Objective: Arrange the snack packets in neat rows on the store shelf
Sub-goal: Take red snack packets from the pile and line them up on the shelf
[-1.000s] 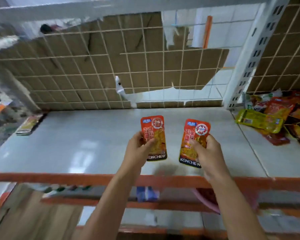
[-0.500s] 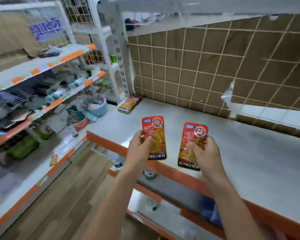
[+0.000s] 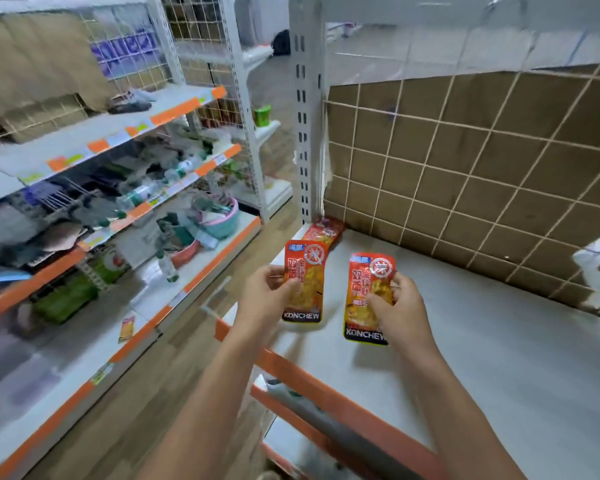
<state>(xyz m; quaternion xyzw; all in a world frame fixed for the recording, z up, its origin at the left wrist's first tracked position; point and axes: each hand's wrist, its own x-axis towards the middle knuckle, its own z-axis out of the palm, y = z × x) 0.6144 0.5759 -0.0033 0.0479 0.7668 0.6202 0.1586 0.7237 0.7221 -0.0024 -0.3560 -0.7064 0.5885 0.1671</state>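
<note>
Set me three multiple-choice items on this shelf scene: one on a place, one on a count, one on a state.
1. Where on the grey shelf does the loose packet lie?
A. in the back corner by the white upright
B. at the orange front edge
C. under a hand

2. How many packets do the two hands hold?
A. one
B. two
C. four

3. How is the left hand?
A. flat on the shelf
B. gripping a packet
C. an empty fist

Key:
1 A: it lies at the upright's foot, at the back of the shelf.
2 B: the left packet is in the left hand, the right packet in the right hand.
3 B: its thumb and fingers pinch the left packet's edge.
</note>
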